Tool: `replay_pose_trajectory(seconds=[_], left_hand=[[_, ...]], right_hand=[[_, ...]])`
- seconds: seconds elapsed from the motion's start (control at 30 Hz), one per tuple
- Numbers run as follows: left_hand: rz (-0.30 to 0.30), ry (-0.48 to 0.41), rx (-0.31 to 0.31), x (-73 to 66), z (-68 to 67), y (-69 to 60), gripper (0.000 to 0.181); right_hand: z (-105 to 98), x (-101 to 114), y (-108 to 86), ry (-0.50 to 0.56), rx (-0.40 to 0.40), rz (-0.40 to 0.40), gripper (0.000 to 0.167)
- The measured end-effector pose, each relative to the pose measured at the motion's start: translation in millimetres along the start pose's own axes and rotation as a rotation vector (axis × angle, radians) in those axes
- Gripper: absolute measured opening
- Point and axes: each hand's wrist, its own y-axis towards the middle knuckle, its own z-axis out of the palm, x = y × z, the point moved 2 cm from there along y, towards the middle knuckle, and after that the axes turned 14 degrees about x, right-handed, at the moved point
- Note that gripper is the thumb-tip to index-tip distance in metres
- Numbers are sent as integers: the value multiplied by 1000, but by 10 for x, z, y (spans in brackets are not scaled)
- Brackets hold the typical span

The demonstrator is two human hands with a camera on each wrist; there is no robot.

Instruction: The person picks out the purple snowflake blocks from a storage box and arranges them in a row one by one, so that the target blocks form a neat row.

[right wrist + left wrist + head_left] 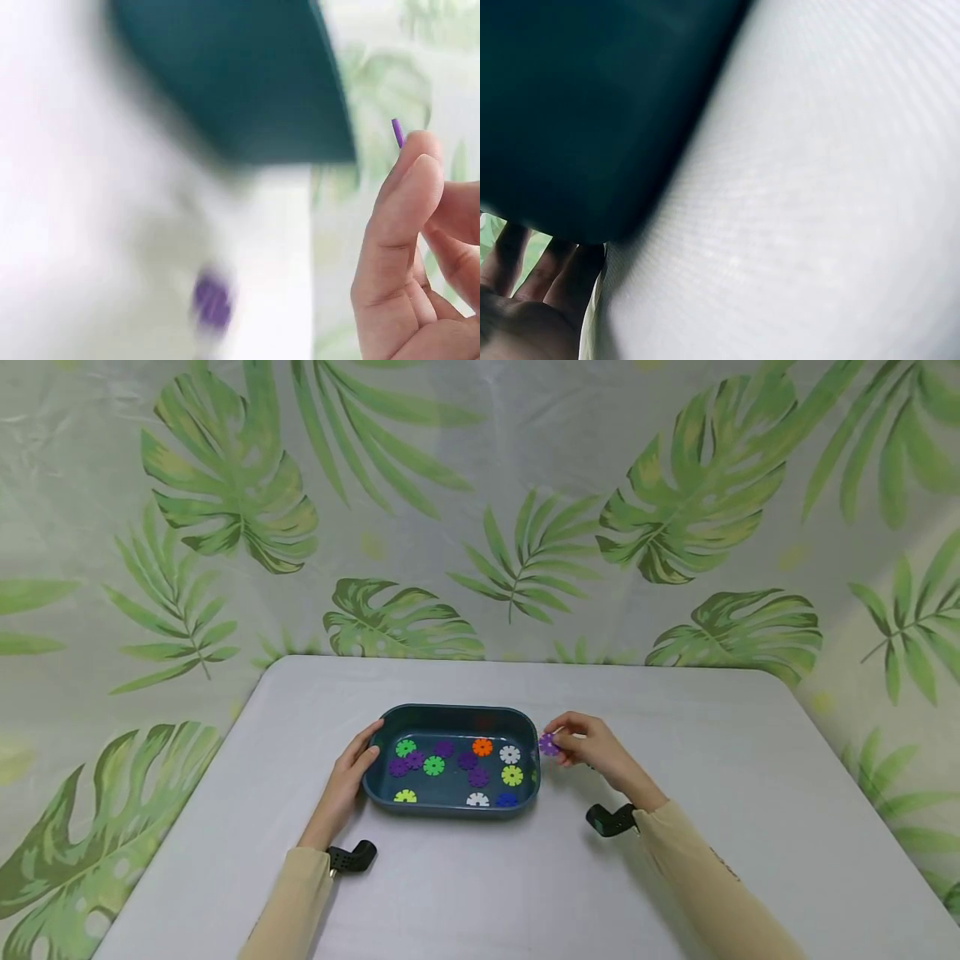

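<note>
A dark teal tray (450, 810) holds flower-shaped discs in purple, green, yellow, white, orange and blue. At its left end, my left hand (347, 777) grips the rim and wall; in the left wrist view its fingers reach behind the tray's wall (592, 112). Just outside the right rim, my right hand (592, 750) pinches a purple disc (549, 744) between thumb and fingers. The right wrist view shows that disc (397, 133) edge-on above the fingertips, beside the tray (247, 90).
A blurred purple piece (214, 301) lies below the tray's corner in the right wrist view. The white-covered table (465, 893) ends at a leaf-patterned curtain (525, 527). A black camera is strapped to each wrist.
</note>
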Motion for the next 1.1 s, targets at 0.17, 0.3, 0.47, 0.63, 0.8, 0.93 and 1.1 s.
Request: replay_pose_trajectory(seconds=[0.17, 0.3, 0.47, 0.63, 0.8, 0.93, 1.1], left_hand=[[1, 2, -3, 7, 1, 1, 46], [4, 13, -2, 1, -3, -9, 46], [8, 19, -6, 2, -8, -13, 46], [2, 16, -6, -3, 1, -5, 46], [3, 15, -12, -15, 5, -14, 46], [2, 14, -15, -13, 6, -10, 46], [-2, 12, -19, 0, 12, 3, 46]], right_hand=[[-414, -372, -290, -14, -128, 86, 25], [-597, -594, -440, -18, -182, 164, 26], [-670, -722, -500, -60, -199, 226, 26], [-666, -688, -495, -182, -246, 266, 23], [-545, -465, -403, -157, -249, 161, 25], [-288, -212, -261, -38, -167, 38, 27], [135, 74, -33, 57, -30, -60, 28]])
